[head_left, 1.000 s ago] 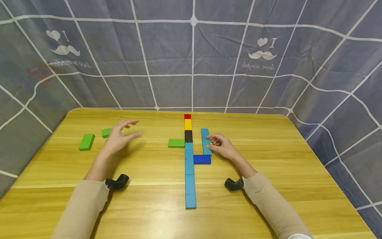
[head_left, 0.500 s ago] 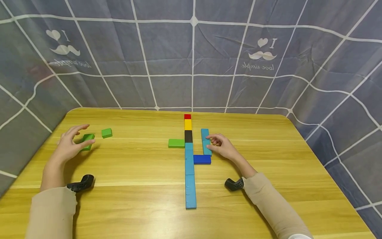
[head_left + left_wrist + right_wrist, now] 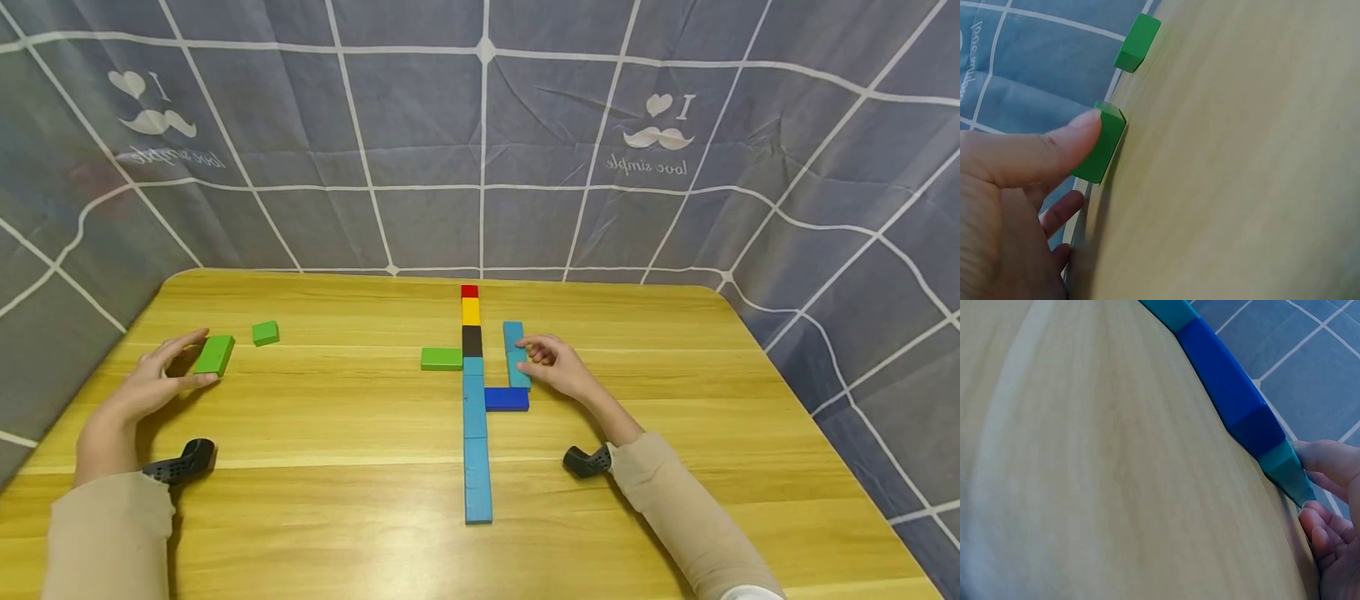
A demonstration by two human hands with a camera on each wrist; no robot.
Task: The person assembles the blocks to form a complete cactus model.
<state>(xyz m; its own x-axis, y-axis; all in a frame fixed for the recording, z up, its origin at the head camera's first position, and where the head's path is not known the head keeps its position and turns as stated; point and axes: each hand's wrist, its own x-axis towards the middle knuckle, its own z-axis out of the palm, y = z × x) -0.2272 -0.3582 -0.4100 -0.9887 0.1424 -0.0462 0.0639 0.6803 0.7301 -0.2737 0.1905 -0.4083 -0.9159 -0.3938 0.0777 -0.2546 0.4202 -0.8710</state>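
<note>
On the left of the table in the head view, my left hand (image 3: 146,385) grips a green block (image 3: 215,356). Its thumb lies against the near end and the index finger reaches along the far left side. The left wrist view shows the thumb (image 3: 1075,140) pressed on that block's face. My right hand (image 3: 558,367) holds the light blue block (image 3: 518,379) by its right side, thumb and index fingertips on the light blue pair. The other fingers are curled. Beside it lies a dark blue block (image 3: 507,400), with its end against a long column.
The column runs up mid-table: red (image 3: 469,292), yellow (image 3: 470,312), black (image 3: 472,341) and light blue blocks (image 3: 476,479). A green block (image 3: 441,359) touches its left side. A smaller green block (image 3: 265,333) lies near the left hand. A grey curtain (image 3: 420,125) hangs behind the table.
My left hand has moved left from beside the small green block, over the larger one, and lowered its thumb and fingers onto it. The right hand has stayed in place.
</note>
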